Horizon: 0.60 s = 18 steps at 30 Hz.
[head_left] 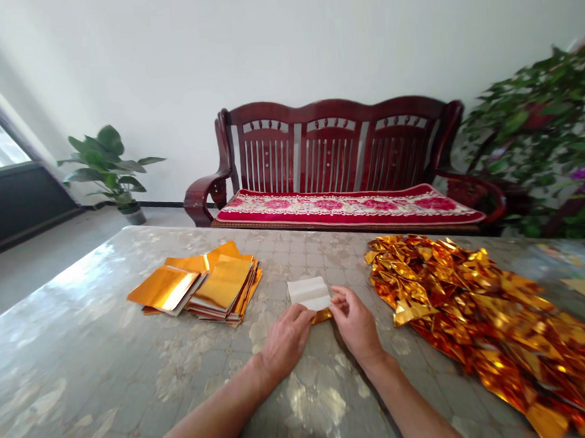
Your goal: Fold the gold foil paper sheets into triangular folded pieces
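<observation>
Head view shows the left hand [287,339] and right hand [356,322] both pinching shut on one gold paper [312,295], white side up, on the desk [82,367].

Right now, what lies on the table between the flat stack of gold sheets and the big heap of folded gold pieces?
The head view shows a half-folded sheet, white side up, held by the left hand and right hand.
</observation>
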Tool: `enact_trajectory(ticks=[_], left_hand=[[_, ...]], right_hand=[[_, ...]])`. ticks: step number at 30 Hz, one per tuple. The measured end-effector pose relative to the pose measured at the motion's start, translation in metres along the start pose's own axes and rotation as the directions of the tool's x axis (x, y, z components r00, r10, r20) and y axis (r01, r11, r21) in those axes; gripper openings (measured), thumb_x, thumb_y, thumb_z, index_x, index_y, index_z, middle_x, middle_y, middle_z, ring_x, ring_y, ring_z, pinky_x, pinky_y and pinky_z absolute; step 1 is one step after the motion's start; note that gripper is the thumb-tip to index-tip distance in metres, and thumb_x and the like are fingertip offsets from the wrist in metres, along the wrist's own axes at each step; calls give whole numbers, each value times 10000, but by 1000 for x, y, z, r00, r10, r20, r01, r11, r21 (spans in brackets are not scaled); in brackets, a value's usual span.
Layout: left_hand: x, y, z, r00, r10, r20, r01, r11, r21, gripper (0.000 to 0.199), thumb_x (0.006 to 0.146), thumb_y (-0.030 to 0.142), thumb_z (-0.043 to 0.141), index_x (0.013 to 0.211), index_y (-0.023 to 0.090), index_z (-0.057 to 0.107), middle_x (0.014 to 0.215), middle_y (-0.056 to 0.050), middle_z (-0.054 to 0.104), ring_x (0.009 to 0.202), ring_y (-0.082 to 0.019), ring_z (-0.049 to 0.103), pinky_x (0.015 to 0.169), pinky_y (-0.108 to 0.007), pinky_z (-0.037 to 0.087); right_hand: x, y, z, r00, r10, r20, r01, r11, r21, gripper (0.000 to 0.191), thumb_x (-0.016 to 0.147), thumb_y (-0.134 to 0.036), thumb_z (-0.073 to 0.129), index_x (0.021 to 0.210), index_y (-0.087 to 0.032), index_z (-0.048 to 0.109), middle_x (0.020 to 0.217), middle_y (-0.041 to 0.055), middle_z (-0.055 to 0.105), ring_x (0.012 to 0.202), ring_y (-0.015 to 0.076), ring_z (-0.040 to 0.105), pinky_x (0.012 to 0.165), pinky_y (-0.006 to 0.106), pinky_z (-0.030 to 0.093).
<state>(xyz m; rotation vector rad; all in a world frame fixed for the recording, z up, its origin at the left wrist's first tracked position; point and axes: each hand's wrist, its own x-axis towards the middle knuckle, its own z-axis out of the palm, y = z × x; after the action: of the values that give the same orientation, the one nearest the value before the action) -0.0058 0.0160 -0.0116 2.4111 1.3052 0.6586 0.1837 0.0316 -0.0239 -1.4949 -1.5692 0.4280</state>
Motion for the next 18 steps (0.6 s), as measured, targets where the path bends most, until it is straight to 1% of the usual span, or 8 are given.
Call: enact_trajectory(ticks=[3,6,8,10,12,14,16,18], left_hand=[[4,2,-1,999,-16,-38,17,999,39,211,994,246,476,1175,258,585,1136,-28,608,1053,-163,593,928,-260,472],[8,0,0,995,-90,-31,92,991,96,205,949,246,559,1152,249,590,1093,-25,626,1047,-187,598,909,-283,468],[10,-1,0,989,-149,-11,149,985,88,214,933,233,576,1146,242,591,1053,-23,636,1026,-187,611,869,-273,469],[11,-3,0,982,-190,-3,190,980,58,211,921,217,582,1129,242,600,1037,-19,643,1017,-184,619,844,-262,460],[12,-4,-1,976,-220,-4,220,975,9,190,906,197,588,1087,243,620,1015,-14,654,991,-179,625,820,-251,450],[12,-5,-1,969,-246,-23,244,968,-54,147,887,176,593,1013,234,643,960,-7,665,934,-172,632,789,-244,441],[11,-6,0,968,-247,-54,237,961,-139,125,877,158,590,957,227,657,907,2,671,878,-161,632,764,-237,437],[10,-7,3,973,-215,-84,190,952,-239,119,874,152,587,925,221,669,878,9,676,846,-149,630,754,-227,437]], right_hand=[[-3,-5,2,992,-118,-45,120,992,39,286,878,-277,507,1134,-212,617,898,44,691,797,178,654,806,308,515],[-2,-9,0,980,-187,-72,191,981,41,280,899,-283,501,1146,-204,608,949,64,676,833,178,642,793,297,517],[0,-9,-5,977,-192,-95,190,981,-32,294,899,-307,510,1155,-192,599,1024,90,660,896,193,627,797,305,506],[2,-9,-12,986,-145,-88,127,976,-176,264,902,-365,522,1079,-197,623,1015,92,658,926,215,611,811,327,481],[2,-8,-18,999,-51,4,50,950,-308,244,915,-427,517,927,-221,646,915,64,671,891,224,611,784,331,451],[1,-9,-20,992,28,121,20,926,-376,281,924,-466,512,838,-239,652,855,43,682,858,223,615,737,317,424],[-1,-12,-18,983,28,181,43,924,-379,280,918,-476,530,833,-247,666,860,40,695,870,223,618,732,307,410],[-3,-17,-13,980,-9,200,72,947,-313,257,907,-462,550,852,-243,672,877,42,705,882,220,624,748,302,414]])
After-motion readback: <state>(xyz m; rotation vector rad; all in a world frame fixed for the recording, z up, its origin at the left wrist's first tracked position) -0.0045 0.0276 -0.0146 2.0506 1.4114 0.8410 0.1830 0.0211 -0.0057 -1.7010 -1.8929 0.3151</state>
